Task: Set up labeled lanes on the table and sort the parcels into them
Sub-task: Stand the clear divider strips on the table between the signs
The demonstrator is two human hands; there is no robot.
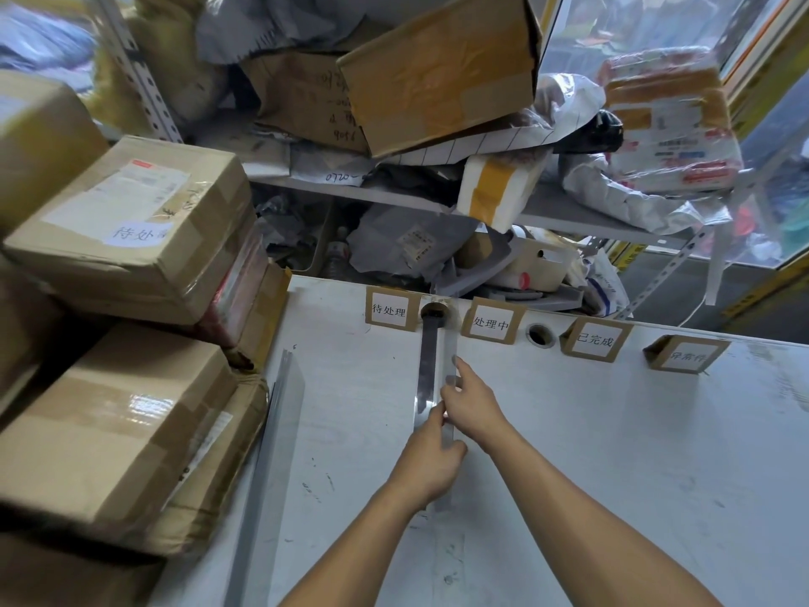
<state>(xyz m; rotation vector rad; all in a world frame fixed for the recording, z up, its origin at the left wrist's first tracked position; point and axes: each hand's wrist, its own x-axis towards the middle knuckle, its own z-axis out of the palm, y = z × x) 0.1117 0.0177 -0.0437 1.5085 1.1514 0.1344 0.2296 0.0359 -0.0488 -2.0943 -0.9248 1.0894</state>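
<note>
A long clear divider strip (431, 365) lies on the white table (591, 431), running from the hole between the first two label cards toward me. My left hand (431, 462) grips the strip near its middle. My right hand (470, 400) pinches it just beyond, fingers over its edge. Several cardboard label cards stand along the far edge: first (389, 309), second (491, 322), third (595, 339), fourth (685, 354). Another grey strip (273, 431) lies along the table's left edge.
Taped cardboard parcels (127, 221) are stacked at the left beside the table, a lower one (109, 431) in front. A metal shelf (547, 216) behind holds boxes and bagged parcels. A second round hole (539, 335) opens in the table.
</note>
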